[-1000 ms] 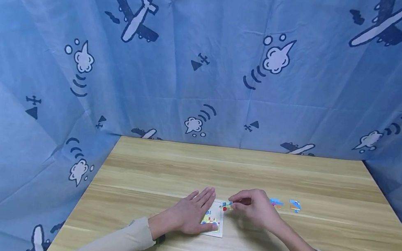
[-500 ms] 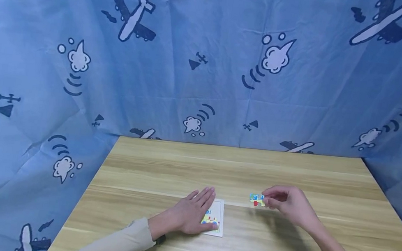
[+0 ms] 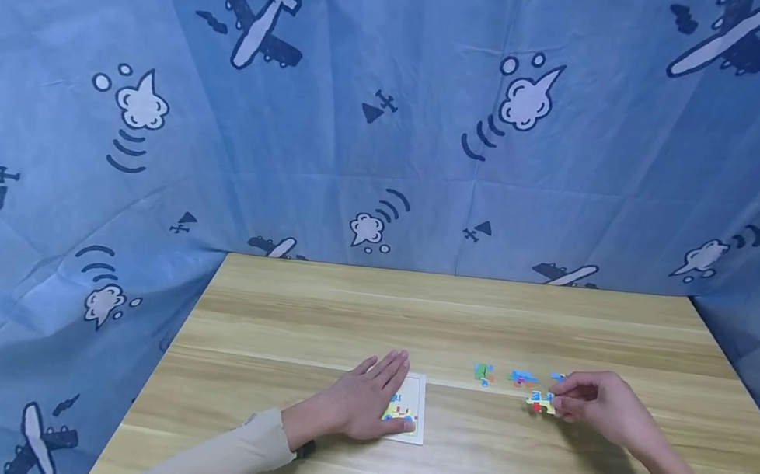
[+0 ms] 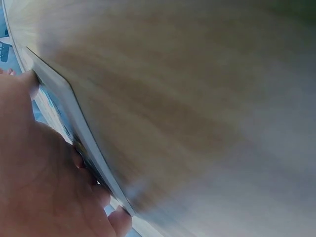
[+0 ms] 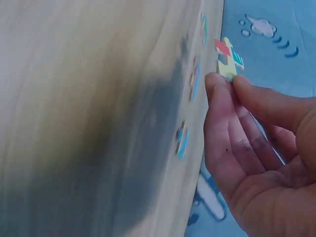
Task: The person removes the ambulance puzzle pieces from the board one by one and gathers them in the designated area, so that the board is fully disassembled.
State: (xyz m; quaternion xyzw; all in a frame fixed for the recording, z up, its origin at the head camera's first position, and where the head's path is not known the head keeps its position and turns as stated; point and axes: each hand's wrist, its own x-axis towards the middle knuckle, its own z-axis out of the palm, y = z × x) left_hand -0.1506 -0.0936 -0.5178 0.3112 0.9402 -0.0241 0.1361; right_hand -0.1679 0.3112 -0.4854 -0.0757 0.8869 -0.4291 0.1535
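My left hand (image 3: 364, 406) lies flat with straight fingers across a white-bordered puzzle board (image 3: 420, 406) and covers much of its picture. In the left wrist view the raised edge of the board (image 4: 79, 118) shows beside the palm. Between thumb and fingertips my right hand (image 3: 603, 407) pinches a jigsaw piece (image 3: 539, 401), yellow with red and blue parts. The right wrist view shows this jigsaw piece (image 5: 226, 66) held above the table by one end.
Behind the held piece lie a green-and-blue puzzle piece (image 3: 483, 372) and a blue puzzle piece (image 3: 523, 377). Another blue piece (image 3: 557, 375) is partly covered by my right hand. The wooden table (image 3: 316, 300) ends at a blue curtain (image 3: 424, 156) printed with planes.
My right hand has carried the jigsaw piece away from the board to the right, near the loose pieces. The left hand stays on the board.
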